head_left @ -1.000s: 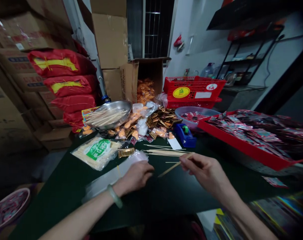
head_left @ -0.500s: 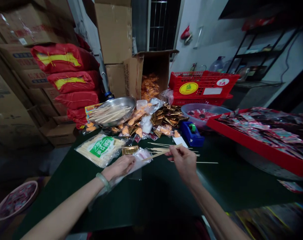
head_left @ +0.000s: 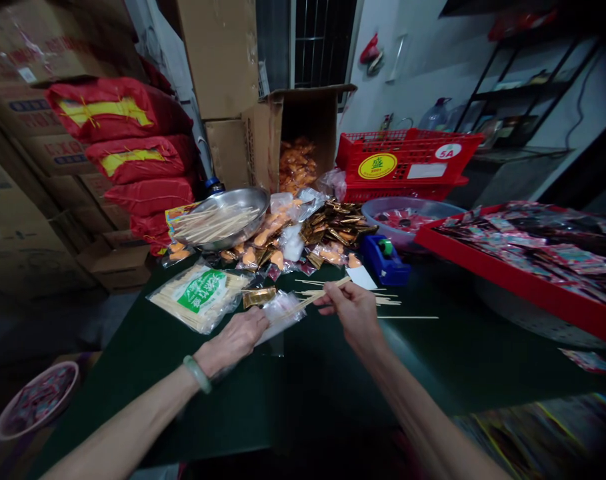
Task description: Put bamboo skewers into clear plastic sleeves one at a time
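Observation:
My left hand (head_left: 237, 339), a pale green bangle on its wrist, is closed on a clear plastic bag (head_left: 287, 320) above the dark green table. Between the fingertips of my right hand (head_left: 353, 312) are thin wooden sticks (head_left: 310, 300), slanting down to the left. Their lower ends reach the bag; how far inside they are I cannot tell. More loose sticks (head_left: 389, 300) lie behind and beside my right hand. Just past my left hand sits a small gold packet (head_left: 259, 297). A clear pack of sticks with a green label (head_left: 199, 293) lies left of it.
A metal bowl of sticks (head_left: 263, 202) stands behind, beside a heap of orange and gold wrapped pieces (head_left: 333, 227). Right of these are a blue tape dispenser (head_left: 390, 267), a plastic basin (head_left: 447, 208) and a red tray of packets (head_left: 513, 287). Red baskets (head_left: 407, 163) stand farther back.
My right hand has moved left with the sticks, closer to the bag. My left hand keeps its grip on the bag. The whole view has shifted slightly.

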A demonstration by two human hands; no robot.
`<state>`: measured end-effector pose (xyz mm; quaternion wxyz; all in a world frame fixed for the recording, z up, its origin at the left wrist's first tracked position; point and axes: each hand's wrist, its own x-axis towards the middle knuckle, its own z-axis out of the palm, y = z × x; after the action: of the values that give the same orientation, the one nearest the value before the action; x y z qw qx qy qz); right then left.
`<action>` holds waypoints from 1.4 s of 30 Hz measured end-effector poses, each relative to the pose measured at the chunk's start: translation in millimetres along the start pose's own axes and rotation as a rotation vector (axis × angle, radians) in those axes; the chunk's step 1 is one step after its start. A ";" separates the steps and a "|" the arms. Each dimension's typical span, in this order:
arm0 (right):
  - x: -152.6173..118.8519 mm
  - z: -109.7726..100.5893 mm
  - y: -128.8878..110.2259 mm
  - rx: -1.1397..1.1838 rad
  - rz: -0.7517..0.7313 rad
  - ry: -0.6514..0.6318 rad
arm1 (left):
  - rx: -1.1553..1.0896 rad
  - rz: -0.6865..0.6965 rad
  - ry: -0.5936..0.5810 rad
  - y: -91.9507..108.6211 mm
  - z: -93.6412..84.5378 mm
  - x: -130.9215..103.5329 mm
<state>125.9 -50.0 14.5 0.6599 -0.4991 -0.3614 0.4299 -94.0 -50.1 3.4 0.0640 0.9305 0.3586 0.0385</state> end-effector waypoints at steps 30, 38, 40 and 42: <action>2.7 -12.0 -27.4 0.170 -0.008 0.005 | 0.040 0.123 0.162 5.2 -7.3 -16.6; 3.6 0.5 -19.5 0.146 0.041 -0.037 | 0.064 0.124 0.164 2.9 -8.5 -21.2; 4.0 1.9 -21.7 0.129 0.056 -0.041 | 0.062 0.144 0.186 4.0 -10.5 -21.7; 3.3 3.9 -23.9 0.115 0.081 -0.053 | 0.075 0.155 0.203 5.8 -12.8 -22.2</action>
<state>128.6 -48.7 38.8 0.6598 -0.4628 -0.3331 0.4894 -108.1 -68.1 16.4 -0.0105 0.9486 0.2913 0.1237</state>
